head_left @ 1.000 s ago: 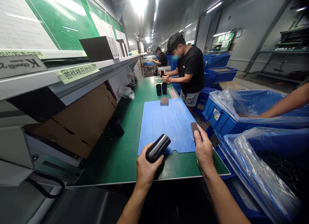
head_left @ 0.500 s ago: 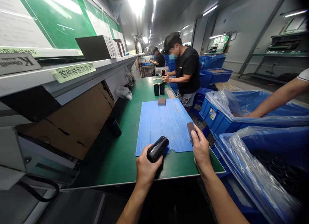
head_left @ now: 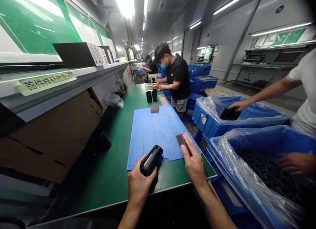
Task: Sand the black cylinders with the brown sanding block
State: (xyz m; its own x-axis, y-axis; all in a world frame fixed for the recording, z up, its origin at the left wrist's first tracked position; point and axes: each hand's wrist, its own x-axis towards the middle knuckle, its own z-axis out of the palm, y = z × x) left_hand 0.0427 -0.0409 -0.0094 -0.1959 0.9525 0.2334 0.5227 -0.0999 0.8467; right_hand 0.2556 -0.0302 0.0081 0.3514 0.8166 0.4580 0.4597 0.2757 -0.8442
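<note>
Crate: my blue plastic crate (head_left: 249,146) at 3 o'clock, plastic-lined, holds black rings (head_left: 269,171).
Cylinder: black cylinder (head_left: 151,160) at the blue mat (head_left: 148,136)'s near edge, long axis toward 1 o'clock.
Left hand (head_left: 141,183): fingers closed, gripping cylinder.
Right hand (head_left: 194,164): fingers pinching brown sanding block (head_left: 181,141).

We look from head height, forward and down along the green tabletop (head_left: 108,183), our left hand (head_left: 142,183) and right hand (head_left: 194,166) close at the frame's bottom, the long aisle (head_left: 138,54) receding toward upper middle.

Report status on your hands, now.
Left hand gripping glossy black cylinder. Right hand pinching brown pad. Second pad on blue sheet ahead.
</note>
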